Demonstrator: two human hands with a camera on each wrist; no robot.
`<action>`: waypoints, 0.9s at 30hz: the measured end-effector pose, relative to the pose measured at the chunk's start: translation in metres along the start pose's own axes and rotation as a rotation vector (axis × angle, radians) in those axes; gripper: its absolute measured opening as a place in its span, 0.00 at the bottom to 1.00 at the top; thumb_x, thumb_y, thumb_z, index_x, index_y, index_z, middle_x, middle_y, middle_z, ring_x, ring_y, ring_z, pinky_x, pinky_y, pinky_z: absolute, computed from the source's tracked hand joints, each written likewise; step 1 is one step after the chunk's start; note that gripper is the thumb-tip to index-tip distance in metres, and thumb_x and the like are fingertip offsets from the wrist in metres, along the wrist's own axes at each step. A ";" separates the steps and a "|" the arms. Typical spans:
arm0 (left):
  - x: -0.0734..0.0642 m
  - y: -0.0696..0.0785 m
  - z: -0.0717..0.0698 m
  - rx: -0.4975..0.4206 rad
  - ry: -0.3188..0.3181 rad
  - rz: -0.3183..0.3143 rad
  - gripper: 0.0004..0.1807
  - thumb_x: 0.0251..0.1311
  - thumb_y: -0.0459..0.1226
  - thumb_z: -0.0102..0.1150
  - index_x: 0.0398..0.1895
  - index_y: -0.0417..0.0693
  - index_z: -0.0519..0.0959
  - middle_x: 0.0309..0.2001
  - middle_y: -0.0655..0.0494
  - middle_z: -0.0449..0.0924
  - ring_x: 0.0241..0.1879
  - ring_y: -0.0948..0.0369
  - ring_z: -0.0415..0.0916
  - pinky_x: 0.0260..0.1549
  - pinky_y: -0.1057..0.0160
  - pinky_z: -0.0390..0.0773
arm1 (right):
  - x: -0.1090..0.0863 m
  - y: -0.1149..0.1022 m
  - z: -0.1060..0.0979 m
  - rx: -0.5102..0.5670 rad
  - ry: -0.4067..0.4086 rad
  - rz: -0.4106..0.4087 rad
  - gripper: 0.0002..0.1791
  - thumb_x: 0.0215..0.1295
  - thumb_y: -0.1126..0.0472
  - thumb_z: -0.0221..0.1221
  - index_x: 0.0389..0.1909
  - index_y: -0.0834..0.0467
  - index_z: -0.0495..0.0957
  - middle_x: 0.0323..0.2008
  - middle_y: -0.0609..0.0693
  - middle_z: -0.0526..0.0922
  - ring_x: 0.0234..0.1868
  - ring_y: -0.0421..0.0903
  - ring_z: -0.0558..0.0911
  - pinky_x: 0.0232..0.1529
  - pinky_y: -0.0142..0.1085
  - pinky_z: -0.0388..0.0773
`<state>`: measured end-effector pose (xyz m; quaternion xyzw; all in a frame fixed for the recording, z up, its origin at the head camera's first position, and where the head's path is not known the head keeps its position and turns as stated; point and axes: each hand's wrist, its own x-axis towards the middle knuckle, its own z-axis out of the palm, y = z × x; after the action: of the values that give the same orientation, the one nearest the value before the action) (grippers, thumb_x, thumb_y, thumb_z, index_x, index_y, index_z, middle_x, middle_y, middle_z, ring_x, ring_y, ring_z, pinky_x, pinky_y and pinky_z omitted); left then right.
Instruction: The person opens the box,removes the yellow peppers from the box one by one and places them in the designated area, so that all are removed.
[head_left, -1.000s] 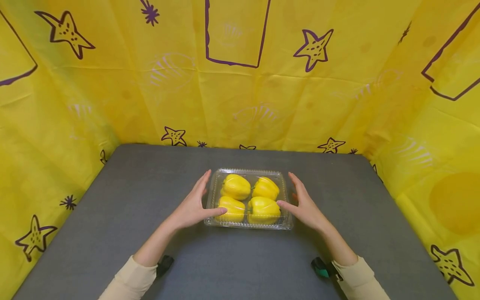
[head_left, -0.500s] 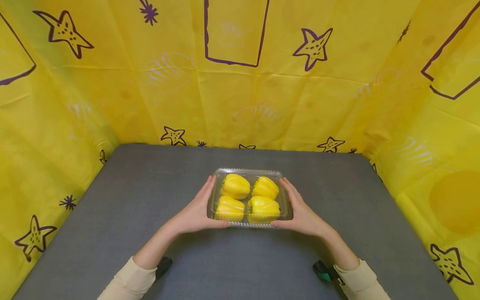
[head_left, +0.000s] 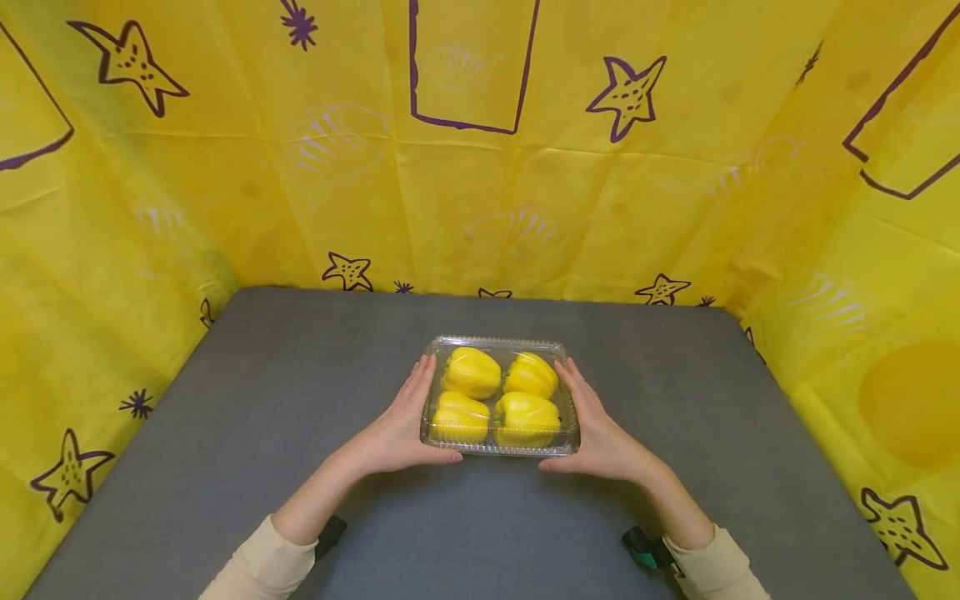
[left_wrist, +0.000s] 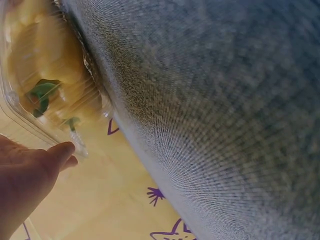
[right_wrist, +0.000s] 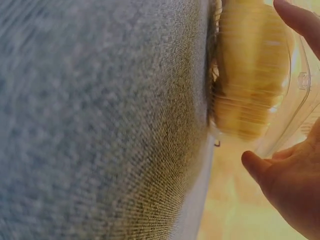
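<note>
Left hand (head_left: 397, 435) and right hand (head_left: 606, 437) have come in to the sides of the clear plastic box (head_left: 517, 342), thumbs dropped from over its top to the near edge; box about where it was. Far left: cream sleeve (head_left: 258, 558), dark strap (head_left: 330, 537). Then left hand, fingers fairly straight along the box's left side, thumb at the near edge, not curled round. Middle: box on the gray table (head_left: 480, 533), short of the yellow cloth (head_left: 675, 208) behind; whether it is slightly lifted, cannot tell. Four yellow peppers (head_left: 471, 373) inside, two by two, green stems (left_wrist: 45, 90) showing in the left wrist view. Box's long axis runs left to right, straight across from hand to hand; it lies between them, neither hand nearer. Then right hand, mirror of the left, fairly straight fingers against the right side, thumb at the near edge; how firmly they press, cannot tell. Far right: second strap (head_left: 641, 548), other sleeve (head_left: 716, 567)
</note>
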<state>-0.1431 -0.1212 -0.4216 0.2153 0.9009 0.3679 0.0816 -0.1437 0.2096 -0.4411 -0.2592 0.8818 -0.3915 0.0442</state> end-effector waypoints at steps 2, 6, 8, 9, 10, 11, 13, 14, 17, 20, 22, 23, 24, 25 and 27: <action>0.000 0.000 0.000 0.000 0.000 -0.003 0.76 0.38 0.56 0.79 0.78 0.45 0.31 0.78 0.44 0.28 0.76 0.49 0.28 0.68 0.41 0.46 | 0.000 0.000 0.000 0.002 -0.001 0.004 0.73 0.39 0.42 0.78 0.78 0.41 0.35 0.77 0.53 0.29 0.75 0.60 0.38 0.62 0.70 0.50; 0.000 -0.001 0.000 -0.001 0.001 -0.007 0.76 0.37 0.58 0.78 0.78 0.46 0.31 0.78 0.45 0.28 0.76 0.50 0.28 0.68 0.42 0.46 | 0.000 -0.001 0.000 0.014 -0.002 0.017 0.72 0.40 0.42 0.78 0.78 0.41 0.35 0.77 0.53 0.29 0.75 0.60 0.38 0.62 0.70 0.50; 0.000 -0.001 0.000 0.000 0.002 -0.006 0.77 0.36 0.59 0.78 0.78 0.46 0.31 0.78 0.45 0.28 0.76 0.50 0.28 0.68 0.42 0.46 | 0.000 -0.002 0.000 0.021 -0.001 0.020 0.72 0.40 0.42 0.78 0.78 0.40 0.35 0.77 0.53 0.29 0.75 0.59 0.38 0.62 0.70 0.49; 0.000 -0.001 0.000 0.002 0.003 -0.005 0.77 0.36 0.59 0.78 0.78 0.46 0.31 0.78 0.44 0.28 0.76 0.50 0.28 0.68 0.42 0.46 | 0.000 -0.002 0.000 0.022 0.001 0.020 0.72 0.40 0.42 0.78 0.78 0.40 0.35 0.77 0.53 0.29 0.76 0.59 0.38 0.62 0.70 0.49; 0.000 -0.002 0.000 0.004 0.005 -0.004 0.77 0.36 0.60 0.78 0.78 0.46 0.31 0.78 0.44 0.28 0.76 0.50 0.28 0.68 0.42 0.46 | 0.000 -0.003 0.000 0.026 0.004 0.019 0.72 0.40 0.42 0.78 0.78 0.40 0.36 0.77 0.52 0.29 0.76 0.59 0.38 0.62 0.70 0.49; 0.000 -0.002 0.000 0.007 0.006 -0.004 0.77 0.36 0.60 0.77 0.78 0.46 0.31 0.78 0.44 0.29 0.76 0.50 0.28 0.68 0.42 0.47 | 0.000 -0.003 0.000 0.027 0.008 0.018 0.71 0.40 0.42 0.78 0.78 0.40 0.36 0.77 0.52 0.30 0.76 0.59 0.38 0.62 0.70 0.49; 0.000 -0.002 0.000 0.010 0.009 -0.002 0.77 0.36 0.60 0.77 0.78 0.46 0.32 0.78 0.44 0.29 0.76 0.50 0.28 0.68 0.42 0.47 | 0.000 -0.004 -0.001 0.024 0.017 0.013 0.71 0.40 0.42 0.78 0.78 0.40 0.37 0.78 0.52 0.30 0.76 0.58 0.38 0.62 0.71 0.49; 0.000 -0.002 0.001 0.011 0.011 -0.001 0.77 0.36 0.60 0.77 0.78 0.46 0.32 0.78 0.44 0.29 0.76 0.50 0.28 0.68 0.41 0.47 | 0.000 -0.004 -0.001 0.021 0.023 0.009 0.70 0.40 0.42 0.77 0.78 0.41 0.38 0.78 0.52 0.31 0.76 0.58 0.38 0.62 0.71 0.49; 0.000 -0.001 0.001 0.017 0.013 -0.003 0.76 0.37 0.60 0.77 0.78 0.46 0.32 0.78 0.44 0.28 0.76 0.50 0.29 0.68 0.41 0.47 | 0.000 -0.005 -0.001 0.008 0.038 0.002 0.69 0.41 0.42 0.77 0.78 0.41 0.39 0.78 0.52 0.32 0.76 0.58 0.39 0.62 0.70 0.49; 0.000 0.000 0.001 0.028 0.018 -0.003 0.76 0.37 0.61 0.76 0.78 0.47 0.32 0.78 0.44 0.28 0.76 0.50 0.30 0.67 0.42 0.49 | 0.000 -0.006 -0.002 -0.008 0.053 -0.003 0.68 0.41 0.41 0.77 0.78 0.42 0.41 0.78 0.53 0.35 0.76 0.58 0.42 0.62 0.70 0.51; 0.001 0.000 0.002 0.038 0.023 -0.002 0.75 0.37 0.62 0.75 0.78 0.47 0.32 0.78 0.44 0.29 0.76 0.51 0.31 0.67 0.42 0.50 | -0.001 -0.007 -0.002 -0.020 0.064 -0.005 0.66 0.41 0.40 0.76 0.78 0.43 0.43 0.78 0.54 0.36 0.75 0.59 0.44 0.62 0.70 0.52; 0.001 0.001 0.002 0.045 0.027 -0.003 0.75 0.37 0.62 0.75 0.78 0.48 0.33 0.78 0.44 0.29 0.76 0.51 0.32 0.67 0.42 0.51 | -0.001 -0.008 -0.002 -0.029 0.072 -0.006 0.66 0.41 0.40 0.76 0.78 0.44 0.45 0.78 0.54 0.37 0.75 0.59 0.45 0.62 0.70 0.53; 0.001 0.001 0.002 0.053 0.032 -0.003 0.75 0.37 0.63 0.75 0.78 0.48 0.33 0.78 0.44 0.30 0.76 0.50 0.32 0.67 0.42 0.52 | -0.001 -0.008 -0.002 -0.038 0.079 -0.006 0.65 0.41 0.39 0.76 0.77 0.45 0.46 0.78 0.54 0.38 0.75 0.59 0.47 0.61 0.70 0.53; 0.000 0.001 0.002 0.064 0.038 -0.003 0.75 0.37 0.63 0.74 0.79 0.47 0.34 0.78 0.44 0.30 0.76 0.50 0.34 0.66 0.42 0.54 | -0.001 -0.008 -0.002 -0.047 0.086 -0.008 0.65 0.41 0.39 0.76 0.77 0.46 0.47 0.78 0.54 0.39 0.75 0.59 0.48 0.61 0.69 0.54; 0.000 0.002 0.003 0.089 0.052 -0.003 0.74 0.37 0.64 0.74 0.79 0.47 0.35 0.77 0.43 0.32 0.75 0.48 0.38 0.65 0.42 0.57 | -0.001 -0.008 -0.002 -0.063 0.101 -0.012 0.64 0.41 0.38 0.76 0.77 0.48 0.49 0.78 0.54 0.41 0.75 0.59 0.50 0.61 0.69 0.55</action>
<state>-0.1415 -0.1180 -0.4220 0.2078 0.9185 0.3329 0.0493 -0.1397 0.2067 -0.4342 -0.2456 0.8932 -0.3765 -0.0108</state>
